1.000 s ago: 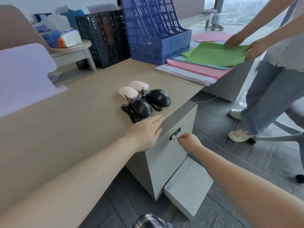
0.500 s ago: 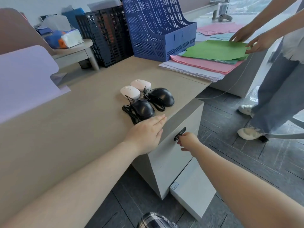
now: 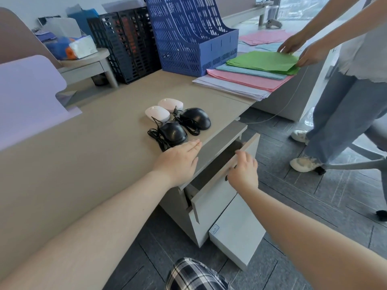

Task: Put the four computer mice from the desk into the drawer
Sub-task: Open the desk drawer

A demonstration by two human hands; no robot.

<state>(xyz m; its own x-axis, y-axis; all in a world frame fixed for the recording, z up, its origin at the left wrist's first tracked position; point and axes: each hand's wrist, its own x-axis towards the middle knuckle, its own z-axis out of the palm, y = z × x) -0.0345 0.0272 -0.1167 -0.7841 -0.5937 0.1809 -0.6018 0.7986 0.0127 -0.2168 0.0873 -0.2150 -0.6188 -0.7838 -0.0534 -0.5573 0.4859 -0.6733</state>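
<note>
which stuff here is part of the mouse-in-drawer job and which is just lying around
Part of the job:
two white wireless mice
two black corded mice
grey pedestal drawer, partly open
left hand flat on the desk
right hand on the drawer front

Just lying about:
blue plastic file rack
black mesh file rack
coloured paper stacks
tissue pack

Desk (image 3: 88, 155): matt beige wood-look laminate.
Black mice (image 3: 173, 131): glossy plastic.
White mice (image 3: 157, 113): smooth satin plastic.
Drawer (image 3: 213, 197): matt grey panel.
File rack (image 3: 188, 38): perforated blue plastic.
</note>
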